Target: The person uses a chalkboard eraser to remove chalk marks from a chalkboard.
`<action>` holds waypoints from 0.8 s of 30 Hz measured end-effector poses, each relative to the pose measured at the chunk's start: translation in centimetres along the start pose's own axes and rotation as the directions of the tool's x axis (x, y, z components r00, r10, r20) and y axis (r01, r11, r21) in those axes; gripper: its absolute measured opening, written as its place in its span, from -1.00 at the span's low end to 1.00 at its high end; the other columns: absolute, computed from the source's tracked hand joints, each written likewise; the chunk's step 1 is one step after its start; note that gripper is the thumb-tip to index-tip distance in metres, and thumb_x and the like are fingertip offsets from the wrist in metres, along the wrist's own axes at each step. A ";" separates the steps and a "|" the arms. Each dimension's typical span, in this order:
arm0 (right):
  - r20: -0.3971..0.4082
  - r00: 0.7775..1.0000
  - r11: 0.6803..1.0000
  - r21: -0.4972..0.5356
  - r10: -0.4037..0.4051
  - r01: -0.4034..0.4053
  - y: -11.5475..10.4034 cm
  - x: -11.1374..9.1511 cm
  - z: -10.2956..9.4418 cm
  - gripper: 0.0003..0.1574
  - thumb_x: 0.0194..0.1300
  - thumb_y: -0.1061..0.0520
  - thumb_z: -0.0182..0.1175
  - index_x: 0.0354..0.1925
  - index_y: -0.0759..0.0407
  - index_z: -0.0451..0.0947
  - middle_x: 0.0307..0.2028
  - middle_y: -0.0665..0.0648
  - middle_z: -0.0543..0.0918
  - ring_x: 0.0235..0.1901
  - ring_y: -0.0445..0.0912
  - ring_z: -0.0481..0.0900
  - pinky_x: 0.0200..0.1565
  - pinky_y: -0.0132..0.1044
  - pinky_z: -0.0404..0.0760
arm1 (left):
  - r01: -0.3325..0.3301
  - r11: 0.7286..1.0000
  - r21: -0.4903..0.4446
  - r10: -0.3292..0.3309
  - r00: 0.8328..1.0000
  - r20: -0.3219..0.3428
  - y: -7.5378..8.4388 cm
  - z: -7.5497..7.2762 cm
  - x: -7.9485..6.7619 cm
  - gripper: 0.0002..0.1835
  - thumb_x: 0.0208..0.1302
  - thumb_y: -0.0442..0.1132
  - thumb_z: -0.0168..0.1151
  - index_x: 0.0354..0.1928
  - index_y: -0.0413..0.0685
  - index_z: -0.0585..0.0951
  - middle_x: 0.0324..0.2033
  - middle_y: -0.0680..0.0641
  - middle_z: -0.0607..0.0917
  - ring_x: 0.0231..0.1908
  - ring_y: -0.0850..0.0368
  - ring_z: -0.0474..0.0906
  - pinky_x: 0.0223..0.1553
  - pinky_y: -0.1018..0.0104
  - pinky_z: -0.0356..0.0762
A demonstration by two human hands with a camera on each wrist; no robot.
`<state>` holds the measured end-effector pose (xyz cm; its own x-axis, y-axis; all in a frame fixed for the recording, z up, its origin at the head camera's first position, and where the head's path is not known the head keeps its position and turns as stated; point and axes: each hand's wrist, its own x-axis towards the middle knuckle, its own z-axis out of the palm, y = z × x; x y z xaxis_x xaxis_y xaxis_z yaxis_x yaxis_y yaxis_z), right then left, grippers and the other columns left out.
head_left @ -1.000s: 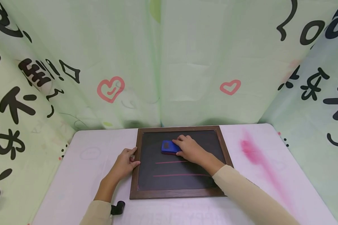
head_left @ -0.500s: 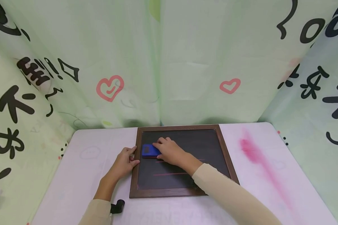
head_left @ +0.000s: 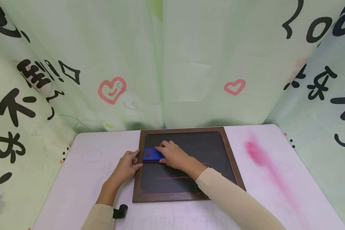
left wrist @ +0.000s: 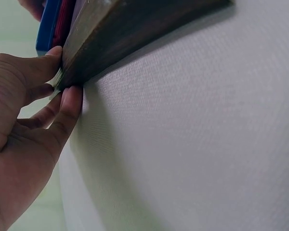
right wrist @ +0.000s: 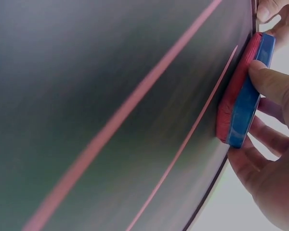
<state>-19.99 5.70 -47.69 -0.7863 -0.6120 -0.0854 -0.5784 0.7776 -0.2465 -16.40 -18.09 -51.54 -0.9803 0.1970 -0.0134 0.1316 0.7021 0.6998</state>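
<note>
A small blackboard (head_left: 189,188) in a brown wooden frame lies on the table. My left hand (head_left: 125,166) holds the left edge of its frame, thumb and fingertips at the wood. In my right hand (head_left: 173,155) is a blackboard eraser (head_left: 151,154) with a blue back and a red felt side (right wrist: 237,89). The thumb and fingers grip its sides, and the felt faces the board near the left frame. Two pink chalk lines cross the board. The lower line (head_left: 172,177) runs on under the right arm; the hand partly covers the upper one (right wrist: 202,113).
The table (head_left: 89,179) is white, with a pink smear (head_left: 256,155) right of the board. A black object (head_left: 120,211) sits by the left sleeve. Pale green curtains (head_left: 195,64) with black writing and hearts hang behind and at both sides.
My right hand has slid the eraser left across the board to near the left frame, moving only slightly in the last half second. The left hand stays at the frame's edge.
</note>
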 end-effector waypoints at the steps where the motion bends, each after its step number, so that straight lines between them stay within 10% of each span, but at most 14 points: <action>1: 0.002 1.000 1.000 0.006 0.006 -0.006 0.2 -0.2 0.0 -0.26 0.42 -0.09 0.33 0.45 0.11 0.45 0.23 0.17 0.55 0.15 0.07 0.51 0.25 -0.08 0.53 | 0.001 1.000 -0.001 -0.001 1.000 -0.001 0.0 0.0 0.0 -0.29 0.26 -0.43 0.43 0.43 -0.39 0.41 0.04 -0.32 0.55 -0.23 0.09 0.51 -0.25 0.37 0.49; 24: -0.099 0.989 0.994 0.027 0.109 -0.107 8.7 -7.9 -1.3 -0.26 0.36 -0.01 0.39 0.40 0.25 0.48 0.16 0.29 0.57 0.12 0.19 0.53 0.18 0.08 0.57 | -0.009 1.000 -0.005 0.009 1.000 -0.014 0.1 0.1 -0.1 -0.30 0.22 -0.46 0.44 0.40 -0.41 0.43 0.01 -0.33 0.56 -0.25 0.08 0.54 -0.27 0.35 0.51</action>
<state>-19.16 17.49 -47.89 -0.8622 -0.5063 -0.0152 -0.4852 0.8341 -0.2622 -16.28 -17.99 -51.54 -0.9810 0.1939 0.0025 0.1395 0.6968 0.7036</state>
